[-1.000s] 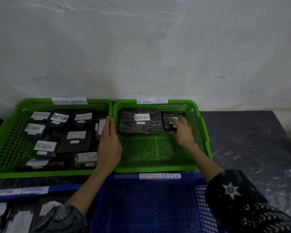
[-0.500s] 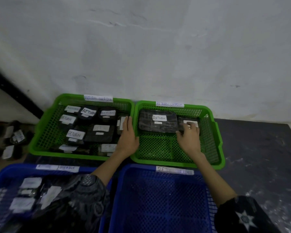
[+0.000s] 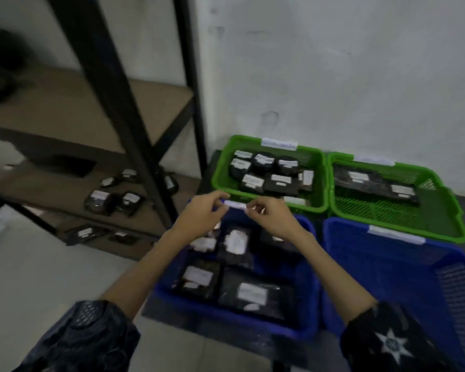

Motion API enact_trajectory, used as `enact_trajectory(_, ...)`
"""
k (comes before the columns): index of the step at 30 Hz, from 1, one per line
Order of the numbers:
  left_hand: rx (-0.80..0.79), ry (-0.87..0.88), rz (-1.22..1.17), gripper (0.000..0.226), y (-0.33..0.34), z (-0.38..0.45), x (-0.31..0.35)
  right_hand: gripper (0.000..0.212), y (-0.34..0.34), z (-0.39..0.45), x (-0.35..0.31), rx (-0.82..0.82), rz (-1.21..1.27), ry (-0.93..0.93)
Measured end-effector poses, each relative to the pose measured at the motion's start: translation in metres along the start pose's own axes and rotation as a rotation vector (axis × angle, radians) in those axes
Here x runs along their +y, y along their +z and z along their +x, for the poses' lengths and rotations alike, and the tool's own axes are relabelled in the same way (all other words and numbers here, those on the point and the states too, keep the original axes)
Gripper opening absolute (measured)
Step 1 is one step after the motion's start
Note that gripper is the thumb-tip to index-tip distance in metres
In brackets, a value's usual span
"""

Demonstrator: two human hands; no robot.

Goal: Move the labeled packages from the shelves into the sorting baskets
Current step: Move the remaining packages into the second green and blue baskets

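1. Closest in, two dark patterned sleeves [image 3: 395, 342] at the bottom corners, both forearms reaching out over the baskets.
2. Left blue basket [image 3: 231, 322] sits right under the arms, with several black labeled packages [image 3: 254, 294] lying flat in it.
3. Right blue basket [image 3: 360, 267] just beside it, nothing visible inside.
4. Both hands hover above the far rim of the left blue basket, near each other but not touching. Left hand [image 3: 203, 214] and right hand [image 3: 270, 217] each have loosely curled fingers and hold nothing.
5. Behind those, left green basket [image 3: 218, 175] is packed with labeled packages; right green basket [image 3: 438, 224] has two along its back.
6. Off to the left, more packages [image 3: 98, 201] lie on the low shelves [image 3: 65, 108]. It's all pretty blurry.
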State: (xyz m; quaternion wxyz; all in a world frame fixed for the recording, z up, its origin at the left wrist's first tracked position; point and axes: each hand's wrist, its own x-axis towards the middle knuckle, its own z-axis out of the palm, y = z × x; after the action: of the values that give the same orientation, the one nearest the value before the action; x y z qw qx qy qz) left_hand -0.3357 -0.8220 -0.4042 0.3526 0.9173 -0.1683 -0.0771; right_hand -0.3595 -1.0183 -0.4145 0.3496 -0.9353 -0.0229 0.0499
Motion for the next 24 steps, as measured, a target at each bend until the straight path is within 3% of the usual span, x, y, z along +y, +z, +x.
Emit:
enact_trajectory(6,0.103,-0.067,-0.001,0.027,-0.100,-0.106,-0.095,0.019,0.092,-0.011,-0.125,-0.069,0.085,-0.050)
enact_trajectory(13,0.135,-0.223,-0.007,0.027,-0.169,-0.158,-0.192,0.020,0.180,0.018,-0.218,-0.102,0.156,-0.048)
enact_trajectory(24,0.021,-0.246,0.005,0.026,-0.209,-0.107,-0.384,0.023,0.334,0.120,-0.266,-0.103,0.268,0.147)
